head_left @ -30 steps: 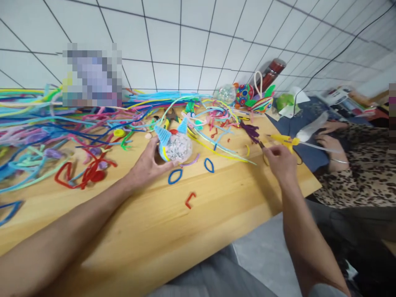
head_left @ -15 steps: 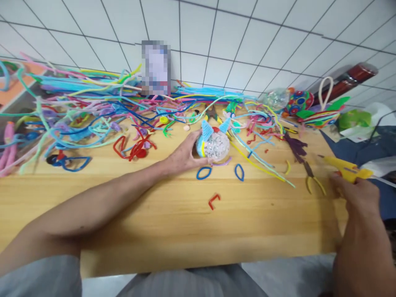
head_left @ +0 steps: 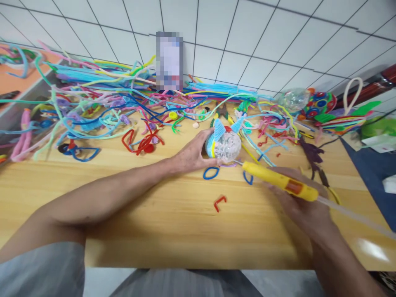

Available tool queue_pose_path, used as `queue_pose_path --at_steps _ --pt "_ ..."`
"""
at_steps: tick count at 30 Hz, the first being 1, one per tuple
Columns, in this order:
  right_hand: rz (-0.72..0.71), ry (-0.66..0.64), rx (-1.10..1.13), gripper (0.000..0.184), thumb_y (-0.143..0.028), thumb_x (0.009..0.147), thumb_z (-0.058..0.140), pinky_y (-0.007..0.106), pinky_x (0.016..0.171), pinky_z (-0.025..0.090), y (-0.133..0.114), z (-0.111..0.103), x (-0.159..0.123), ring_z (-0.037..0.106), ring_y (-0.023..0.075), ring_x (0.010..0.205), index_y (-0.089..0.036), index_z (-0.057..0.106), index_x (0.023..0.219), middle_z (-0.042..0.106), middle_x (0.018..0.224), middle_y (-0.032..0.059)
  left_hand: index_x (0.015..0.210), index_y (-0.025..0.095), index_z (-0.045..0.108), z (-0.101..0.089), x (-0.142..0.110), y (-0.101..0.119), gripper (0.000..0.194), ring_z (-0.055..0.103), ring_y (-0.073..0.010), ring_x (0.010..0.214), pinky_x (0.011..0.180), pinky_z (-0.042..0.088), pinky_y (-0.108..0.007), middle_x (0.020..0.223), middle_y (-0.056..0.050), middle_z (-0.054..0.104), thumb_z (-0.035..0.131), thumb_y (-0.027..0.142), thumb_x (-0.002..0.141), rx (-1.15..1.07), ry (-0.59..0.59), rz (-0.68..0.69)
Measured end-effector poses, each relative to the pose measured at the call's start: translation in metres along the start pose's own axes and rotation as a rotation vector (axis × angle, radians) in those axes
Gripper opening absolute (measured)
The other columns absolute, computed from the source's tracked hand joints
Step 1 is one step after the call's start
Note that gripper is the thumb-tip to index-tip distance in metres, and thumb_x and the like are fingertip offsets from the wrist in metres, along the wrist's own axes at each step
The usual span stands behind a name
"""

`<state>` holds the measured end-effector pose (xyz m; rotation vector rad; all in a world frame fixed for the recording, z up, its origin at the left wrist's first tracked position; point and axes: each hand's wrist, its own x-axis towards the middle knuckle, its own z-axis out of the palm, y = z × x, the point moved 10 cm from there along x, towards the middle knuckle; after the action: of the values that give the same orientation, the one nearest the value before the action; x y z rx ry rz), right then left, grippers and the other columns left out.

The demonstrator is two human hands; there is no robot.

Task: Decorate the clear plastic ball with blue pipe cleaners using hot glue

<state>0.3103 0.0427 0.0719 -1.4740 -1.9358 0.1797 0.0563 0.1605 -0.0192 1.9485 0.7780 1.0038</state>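
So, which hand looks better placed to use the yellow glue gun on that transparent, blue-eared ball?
Probably the right hand: it holds the yellow glue gun, whose thin metal tip points toward the transparent, blue-eared ball. The left hand cups the ball's side, seemingly better for steadying.

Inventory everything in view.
eared ball: one, clear and blue, centre
glue gun: one, yellow, right of centre
loops: two, blue, before eared ball
bent piece: one, red, before loops
wall: one, white, back
blurred panel: one, pale, by wall
pipe cleaners: many, multicoloured, along wall
pliers: two, yellow handles, back and right
rear balls: two, clear and multicoloured, right
cylinder: one, reddish, far right
table: one, tan, underneath
left hand: one, around eared ball
right hand: one, around glue gun
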Motion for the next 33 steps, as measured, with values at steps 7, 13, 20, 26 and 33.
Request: queue_pose_path --at_steps 7,13,20,26,33 --pt "-0.222 -0.037 -0.067 0.018 -0.031 0.101 0.071 0.043 0.083 0.072 -0.026 0.032 0.003 0.087 0.0286 0.092 -0.034 0.079 0.118 0.089 0.106 0.0051 0.167 0.027 0.043 0.001 0.001 -0.001 0.109 0.054 -0.044 0.16 0.135 0.045 -0.066 0.167 -0.021 0.057 0.096 0.065 0.081 -0.02 0.011 0.028" --pt "-0.23 -0.066 -0.141 0.031 -0.027 0.104 0.069 0.042 0.085 0.071 -0.027 0.041 0.0 0.087 0.0292 0.096 -0.032 0.078 0.133 0.09 0.117 0.0064 0.169 0.026 0.041 0.0 0.0 0.0 0.109 0.055 -0.0426 0.159 0.135 0.046 -0.063 0.169 -0.021 0.055 0.092 0.07 0.083 0.01 0.009 0.029" --pt "-0.22 -0.026 -0.059 0.029 -0.023 0.102 0.074 0.043 0.08 0.072 -0.034 0.039 0.001 0.088 0.0295 0.091 -0.032 0.078 0.129 0.09 0.113 0.0063 0.169 0.028 0.043 0.001 0.001 0.001 0.107 0.055 -0.0439 0.159 0.135 0.046 -0.065 0.17 -0.02 0.055 0.092 0.068 0.083 -0.007 0.016 0.06" --pt "-0.287 0.013 -0.089 0.037 -0.015 0.1 0.073 0.041 0.083 0.072 -0.036 0.038 -0.003 0.088 0.0289 0.096 -0.032 0.078 0.133 0.09 0.116 0.0064 0.168 0.027 0.044 0.002 0.001 0.002 0.105 0.053 -0.0427 0.162 0.135 0.046 -0.064 0.172 -0.02 0.054 0.092 0.069 0.084 -0.009 0.011 0.059" --pt "-0.281 -0.029 -0.153 0.039 -0.019 0.101 0.073 0.043 0.088 0.071 -0.031 0.044 -0.005 0.088 0.0305 0.099 -0.034 0.076 0.137 0.09 0.119 0.0061 0.167 0.027 0.045 0.001 0.002 0.001 0.107 0.056 -0.0438 0.158 0.134 0.047 -0.065 0.168 -0.021 0.057 0.093 0.07 0.082 -0.006 0.015 0.075"
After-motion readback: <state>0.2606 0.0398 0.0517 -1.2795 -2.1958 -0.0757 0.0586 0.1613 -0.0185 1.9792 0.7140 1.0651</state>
